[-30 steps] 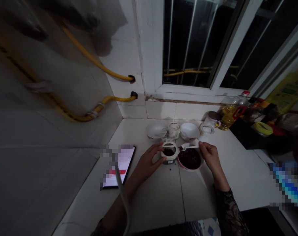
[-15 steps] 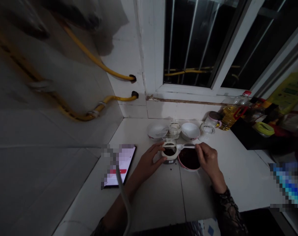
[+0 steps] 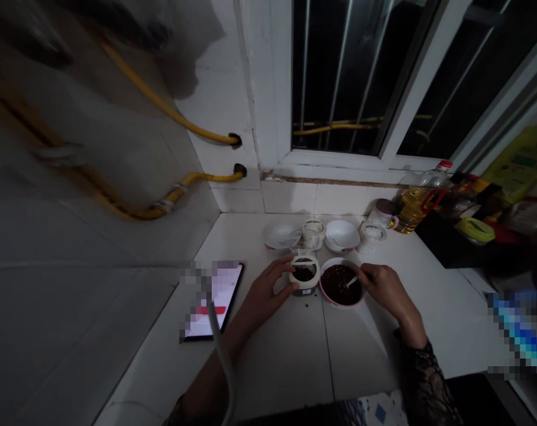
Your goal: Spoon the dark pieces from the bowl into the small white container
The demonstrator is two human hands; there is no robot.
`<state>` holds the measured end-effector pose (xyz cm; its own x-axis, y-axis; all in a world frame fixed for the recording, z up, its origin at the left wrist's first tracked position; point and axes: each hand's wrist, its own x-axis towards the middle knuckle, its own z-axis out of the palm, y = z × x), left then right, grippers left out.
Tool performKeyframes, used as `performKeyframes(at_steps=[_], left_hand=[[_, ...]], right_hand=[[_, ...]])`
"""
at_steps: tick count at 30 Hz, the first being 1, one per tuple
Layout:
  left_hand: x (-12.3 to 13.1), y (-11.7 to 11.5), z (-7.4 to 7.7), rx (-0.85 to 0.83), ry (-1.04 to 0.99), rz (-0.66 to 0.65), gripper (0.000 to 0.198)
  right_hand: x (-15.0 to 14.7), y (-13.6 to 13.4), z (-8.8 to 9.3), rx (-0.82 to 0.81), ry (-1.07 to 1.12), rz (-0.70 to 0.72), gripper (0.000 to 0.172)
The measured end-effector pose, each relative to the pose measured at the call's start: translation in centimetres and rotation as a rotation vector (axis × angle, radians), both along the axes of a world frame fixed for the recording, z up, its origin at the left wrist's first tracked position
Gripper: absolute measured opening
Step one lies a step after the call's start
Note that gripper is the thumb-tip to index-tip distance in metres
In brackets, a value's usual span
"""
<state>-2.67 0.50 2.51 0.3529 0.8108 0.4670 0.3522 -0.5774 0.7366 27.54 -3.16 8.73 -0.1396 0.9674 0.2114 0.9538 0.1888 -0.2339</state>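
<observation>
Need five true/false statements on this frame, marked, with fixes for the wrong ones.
1. The left hand grips the dark-filled seasoning jar. True.
2. The white spoon's head is in that jar. False: it is inside the pink-edged bowl.
3. The right hand holds the spoon. True.
4. The smartphone lies left of both hands. True.
5. The smartphone is dark. False: it is lit up.

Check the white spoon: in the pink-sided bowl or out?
In: the white spoon slants down into the dark contents of the pink-sided bowl, held in the right hand.
</observation>
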Motion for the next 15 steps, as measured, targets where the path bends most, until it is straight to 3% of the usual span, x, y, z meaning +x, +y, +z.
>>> performKeyframes(at_steps=[10,15], left_hand=[[0.0,0.0,-0.1,-0.002,0.008,0.010,0.020],[-0.1,0.0,-0.1,0.001,0.025,0.006,0.022]], right_hand=[[0.8,0.1,-0.6,0.083,0.312,-0.062,0.054],[1.0,0.3,-1.2,0.045,0.510,-0.064,0.055]])
